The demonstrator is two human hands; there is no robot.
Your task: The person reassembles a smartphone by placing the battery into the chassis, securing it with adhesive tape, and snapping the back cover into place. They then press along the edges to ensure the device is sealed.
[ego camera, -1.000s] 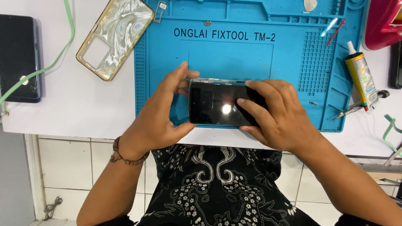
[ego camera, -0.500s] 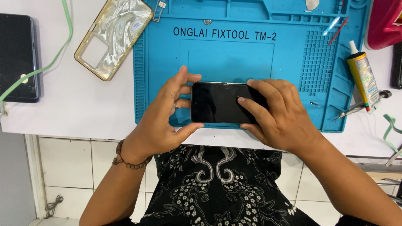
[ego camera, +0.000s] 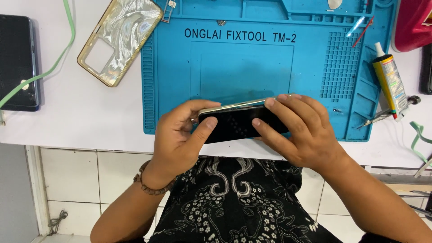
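I hold a black smartphone (ego camera: 234, 123) with a pale metal edge in both hands, above the near edge of a blue repair mat (ego camera: 252, 67). The phone is tilted, its dark screen facing me and its top edge showing. My left hand (ego camera: 180, 135) grips its left end with the thumb pressed on the screen. My right hand (ego camera: 301, 130) wraps the right end, fingers lying across the screen and top edge.
A marbled clear phone case (ego camera: 119, 40) lies at the mat's upper left. A second dark phone (ego camera: 18, 63) with a green cable (ego camera: 49, 67) sits far left. A glue tube (ego camera: 389, 83), tweezers (ego camera: 375, 119) and a red object (ego camera: 414, 24) are at the right.
The phone has tipped up from lying flat toward me, so its top edge now shows. The lit glare on the screen is gone. Both hands have shifted their grip closer over the screen.
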